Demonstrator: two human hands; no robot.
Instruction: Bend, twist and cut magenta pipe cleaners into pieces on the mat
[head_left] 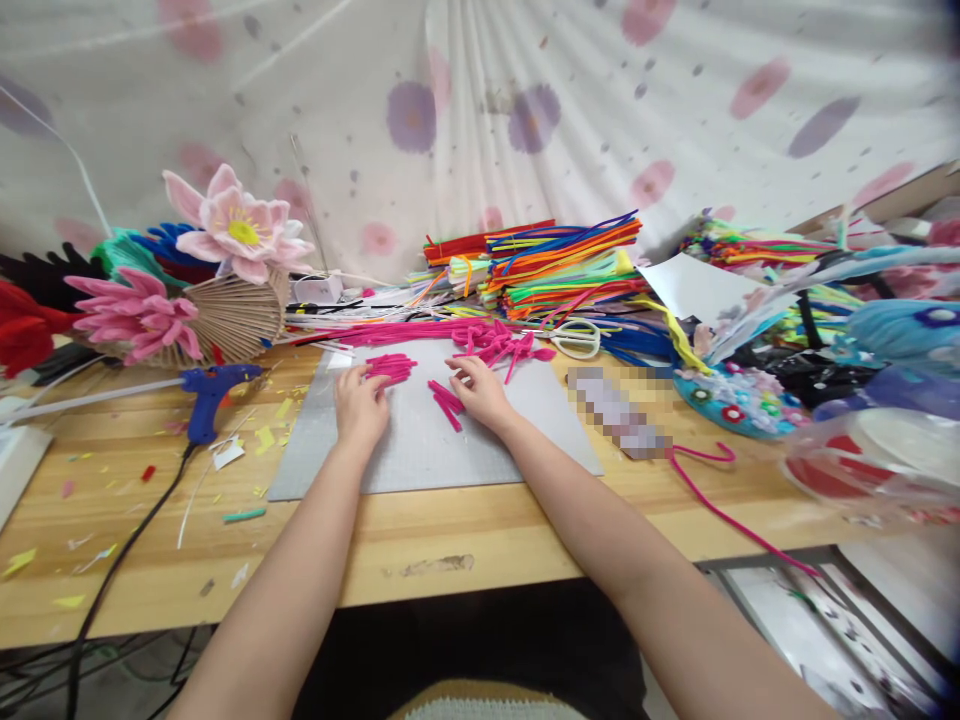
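My left hand [361, 408] rests on the grey mat [420, 460], its fingers loosely bent and apart at the left end of a small pile of short magenta pipe cleaner pieces [394, 368]. To the right, my right hand [481, 392] hovers low or rests on the mat with fingers curved and apart, next to a few loose magenta pieces [447, 402]. Nothing is visibly gripped in either hand. Behind my right hand lie looped magenta pipe cleaner shapes [504, 345], and long uncut magenta pipe cleaners [397, 332] run along the mat's back edge.
White-handled scissors [576, 338] lie behind the mat. A blue glue gun [214, 395] with its cord lies left, among scraps. Pipe cleaner flowers [240, 225] stand back left. Bundled coloured pipe cleaners [562, 265] fill the back. A decorated blue piece [739, 400] and plastic tub [862, 455] sit right.
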